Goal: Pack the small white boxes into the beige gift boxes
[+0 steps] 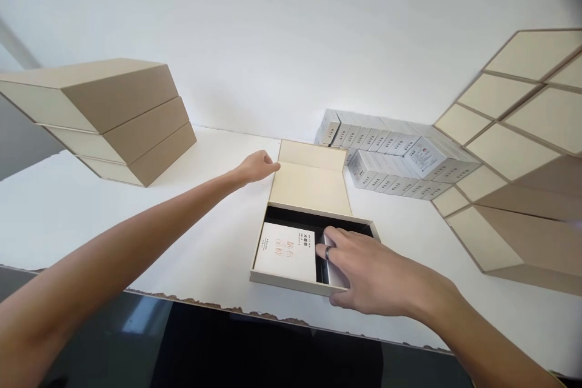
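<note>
An open gift box with a cream rim and black lining lies near the table's front edge, its cream lid folded back. In its left part rests a white box with printed characters. My right hand, a dark ring on one finger, is over the right part, its fingers around a small white box that it partly hides. My left hand is closed beside the lid's left edge, its thumb pointing at the edge; nothing shows in it.
Three tan boxes are stacked at the left. Several small white boxes stand in rows behind and right of the lid. A tall stack of tan and cream boxes rises at the right. The white table has a chipped front edge.
</note>
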The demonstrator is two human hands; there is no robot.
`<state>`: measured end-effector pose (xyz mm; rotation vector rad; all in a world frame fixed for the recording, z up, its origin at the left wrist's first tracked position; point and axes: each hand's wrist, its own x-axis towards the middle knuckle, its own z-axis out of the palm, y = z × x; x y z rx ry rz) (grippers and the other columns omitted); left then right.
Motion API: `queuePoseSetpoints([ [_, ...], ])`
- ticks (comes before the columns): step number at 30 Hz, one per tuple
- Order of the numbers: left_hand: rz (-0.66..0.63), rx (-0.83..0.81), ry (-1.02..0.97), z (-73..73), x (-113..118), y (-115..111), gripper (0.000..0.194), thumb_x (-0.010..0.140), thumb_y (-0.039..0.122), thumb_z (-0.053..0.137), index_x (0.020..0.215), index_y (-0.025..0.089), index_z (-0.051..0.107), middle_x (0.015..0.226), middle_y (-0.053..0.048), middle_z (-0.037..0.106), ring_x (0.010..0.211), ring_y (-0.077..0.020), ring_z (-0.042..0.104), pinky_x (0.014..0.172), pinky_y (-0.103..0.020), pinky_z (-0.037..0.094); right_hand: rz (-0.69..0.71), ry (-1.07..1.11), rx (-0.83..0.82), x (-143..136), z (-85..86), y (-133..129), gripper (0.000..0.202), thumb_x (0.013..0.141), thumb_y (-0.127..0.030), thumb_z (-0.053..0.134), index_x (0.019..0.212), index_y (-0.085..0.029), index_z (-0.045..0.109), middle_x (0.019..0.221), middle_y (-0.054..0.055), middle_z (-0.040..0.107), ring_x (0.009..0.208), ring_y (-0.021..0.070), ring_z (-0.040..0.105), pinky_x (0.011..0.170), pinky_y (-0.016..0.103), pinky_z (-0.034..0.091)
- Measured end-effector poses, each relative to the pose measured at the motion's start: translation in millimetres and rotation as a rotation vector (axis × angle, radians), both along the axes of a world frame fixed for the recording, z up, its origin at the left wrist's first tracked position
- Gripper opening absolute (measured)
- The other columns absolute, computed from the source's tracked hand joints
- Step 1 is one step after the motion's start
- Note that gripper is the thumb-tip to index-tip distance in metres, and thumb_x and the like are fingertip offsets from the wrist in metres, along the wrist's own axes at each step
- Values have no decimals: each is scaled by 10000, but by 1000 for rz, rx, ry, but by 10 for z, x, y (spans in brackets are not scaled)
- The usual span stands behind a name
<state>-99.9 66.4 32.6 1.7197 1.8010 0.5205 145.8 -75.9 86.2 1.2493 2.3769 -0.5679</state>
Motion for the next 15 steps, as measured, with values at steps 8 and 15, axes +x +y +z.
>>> queuePoseSetpoints([
  [8, 176, 44, 78, -461, 261, 606, 407, 960, 393, 631, 1299, 175, 575, 1366, -118, 568, 1205, -280, 588, 1009, -521, 511, -18, 33, -4, 27, -35, -16, 291, 770, -421, 697, 929, -196, 603, 1067, 63, 501, 962, 264, 539, 709, 357, 447],
  [15, 194, 122, -65, -515, 233, 679, 323, 970, 372, 623, 1225, 173, 615, 1249, -94, 632, 1084, -236, 645, 922, -442, 566, -54, 12, -40, 24, -8, -15, 381, 776, -425, 731, 1072, -196, 658, 1194, 93, 561, 1135, 331, 551, 899, 470, 512],
])
